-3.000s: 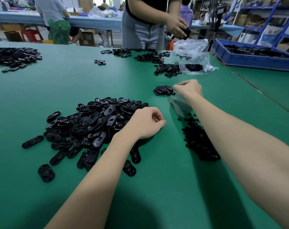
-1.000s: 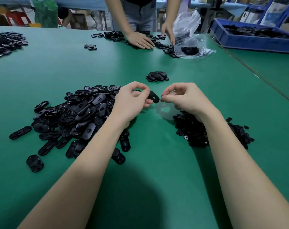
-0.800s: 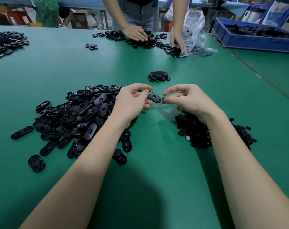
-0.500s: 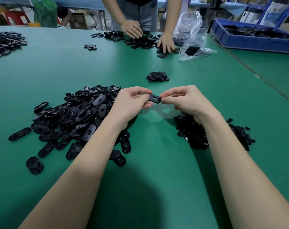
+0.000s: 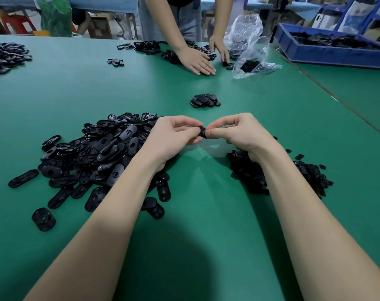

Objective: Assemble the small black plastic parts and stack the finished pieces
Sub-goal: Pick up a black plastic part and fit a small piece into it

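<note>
Left hand [image 5: 173, 137], right hand [image 5: 239, 132] together, fingers curled, both pinching one small black part [image 5: 202, 131] above green table [image 5: 206, 213].

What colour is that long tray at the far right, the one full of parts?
Blue. The tray shows best in the head view, its only view, holding black pieces.

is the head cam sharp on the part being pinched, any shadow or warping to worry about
Head view: the part between left hand and right hand is small, dark and featureless; a soft shadow darkens the green table below; the wide lens bends the table edges.
</note>
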The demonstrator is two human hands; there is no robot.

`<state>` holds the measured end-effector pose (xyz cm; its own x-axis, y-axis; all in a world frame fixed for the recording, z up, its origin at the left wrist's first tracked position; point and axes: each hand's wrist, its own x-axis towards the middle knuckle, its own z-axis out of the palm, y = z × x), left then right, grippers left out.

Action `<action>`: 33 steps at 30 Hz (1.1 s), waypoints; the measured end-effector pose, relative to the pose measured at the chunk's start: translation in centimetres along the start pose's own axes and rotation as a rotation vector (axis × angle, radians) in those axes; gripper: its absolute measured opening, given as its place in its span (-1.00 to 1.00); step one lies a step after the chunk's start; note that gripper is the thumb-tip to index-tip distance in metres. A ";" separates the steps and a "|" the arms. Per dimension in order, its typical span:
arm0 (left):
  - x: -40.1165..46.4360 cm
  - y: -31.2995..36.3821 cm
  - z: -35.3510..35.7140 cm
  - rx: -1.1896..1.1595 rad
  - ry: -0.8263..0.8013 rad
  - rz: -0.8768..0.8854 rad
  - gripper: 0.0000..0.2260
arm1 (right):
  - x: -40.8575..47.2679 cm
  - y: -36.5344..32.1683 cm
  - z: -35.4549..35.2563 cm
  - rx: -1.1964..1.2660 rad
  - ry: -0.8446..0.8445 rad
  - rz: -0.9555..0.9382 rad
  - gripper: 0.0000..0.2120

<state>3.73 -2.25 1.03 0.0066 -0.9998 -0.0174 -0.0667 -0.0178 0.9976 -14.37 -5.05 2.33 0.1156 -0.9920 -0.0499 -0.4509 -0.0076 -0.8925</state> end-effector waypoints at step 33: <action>0.1 0.2 -0.2 0.020 0.052 0.029 -0.89 | 0.1 0.1 1.1 0.093 0.045 -0.035 -0.86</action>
<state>3.89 -2.35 1.26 0.0564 -0.9983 0.0153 -0.0873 0.0103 0.9961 -13.47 -4.99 1.74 0.0893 -0.9960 0.0000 -0.3630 -0.0325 -0.9312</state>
